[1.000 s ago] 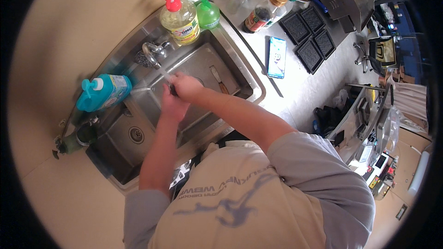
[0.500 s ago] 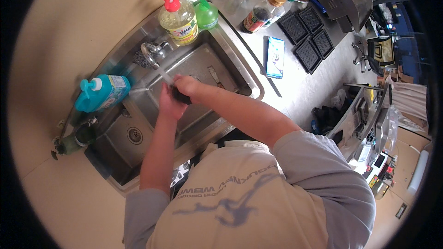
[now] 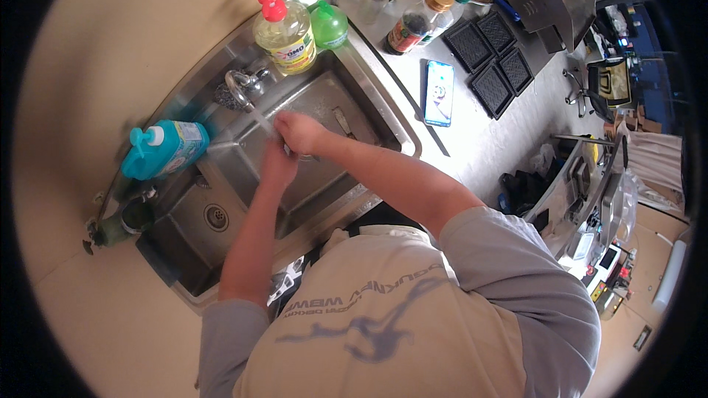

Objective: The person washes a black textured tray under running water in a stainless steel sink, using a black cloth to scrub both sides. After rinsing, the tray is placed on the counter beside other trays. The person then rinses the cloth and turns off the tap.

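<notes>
My right hand (image 3: 301, 133) is over the right basin of a steel sink (image 3: 372, 92), its fingers curled in under the tap. Just below and touching it is my left hand (image 3: 279, 165), smeared by motion, its fingers hidden behind the right one. Whatever lies between the hands is covered. From the chrome tap (image 3: 237, 88), a stream of water (image 3: 263, 121) runs down onto the hands. A slim flat utensil (image 3: 344, 122) lies on the basin floor beyond my right hand.
Left of the tap stands a teal pump bottle (image 3: 171, 149); behind the basin are a red-capped yellow soap bottle (image 3: 289, 40) and a green bottle (image 3: 330, 26). The counter at right holds a phone (image 3: 439, 93), jars (image 3: 408, 33) and black trays (image 3: 492, 91). A smaller basin (image 3: 188, 232) adjoins at left.
My left hand has turned and slid in under the right one. The dark thing that showed between my palms is now hidden. My right hand has shifted slightly left.
</notes>
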`<state>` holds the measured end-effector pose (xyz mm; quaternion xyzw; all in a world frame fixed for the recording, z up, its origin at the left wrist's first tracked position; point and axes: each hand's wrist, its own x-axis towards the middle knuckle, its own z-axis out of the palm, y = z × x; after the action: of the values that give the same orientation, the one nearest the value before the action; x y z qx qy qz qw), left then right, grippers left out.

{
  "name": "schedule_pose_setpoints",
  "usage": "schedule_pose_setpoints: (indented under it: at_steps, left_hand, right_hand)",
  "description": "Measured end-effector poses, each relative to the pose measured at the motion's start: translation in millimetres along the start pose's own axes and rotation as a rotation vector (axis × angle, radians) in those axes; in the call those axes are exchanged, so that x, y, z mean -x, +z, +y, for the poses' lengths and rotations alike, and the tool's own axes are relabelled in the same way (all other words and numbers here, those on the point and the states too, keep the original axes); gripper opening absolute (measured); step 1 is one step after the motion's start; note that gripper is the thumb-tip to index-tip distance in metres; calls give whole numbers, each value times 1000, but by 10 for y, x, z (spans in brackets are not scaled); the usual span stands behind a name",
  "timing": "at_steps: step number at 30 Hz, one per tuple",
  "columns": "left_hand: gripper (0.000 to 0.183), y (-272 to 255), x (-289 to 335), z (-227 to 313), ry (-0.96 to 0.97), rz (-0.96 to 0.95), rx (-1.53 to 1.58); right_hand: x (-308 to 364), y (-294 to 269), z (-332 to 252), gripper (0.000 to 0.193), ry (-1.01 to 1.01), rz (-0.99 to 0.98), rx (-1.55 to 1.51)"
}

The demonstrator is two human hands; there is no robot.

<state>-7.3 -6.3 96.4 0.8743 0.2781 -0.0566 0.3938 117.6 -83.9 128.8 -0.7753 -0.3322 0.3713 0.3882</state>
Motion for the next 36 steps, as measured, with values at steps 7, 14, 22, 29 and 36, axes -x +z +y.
schedule_pose_setpoints:
  at_steps: [7, 14, 22, 29, 36]
  left_hand:
    - [67, -60, -126, 17, 146, 106, -234]
    - [74, -40, -91, 21, 224, -103, -52]
    - [51, 284, -221, -575, 499, -182, 61]
    - [49, 442, -309, -828, 1, -357, 649]
    - [54, 259, -216, -507, -377, -175, 1696]
  right_hand:
    - [104, 76, -134, 32, 92, -24, 122]
    - [56, 74, -90, 26, 74, -44, 313]
    - [202, 131, -196, 21, -68, -101, 525]
    - [287, 38, -197, 19, -171, -27, 441]
    - [127, 192, -127, 36, 146, 188, -323]
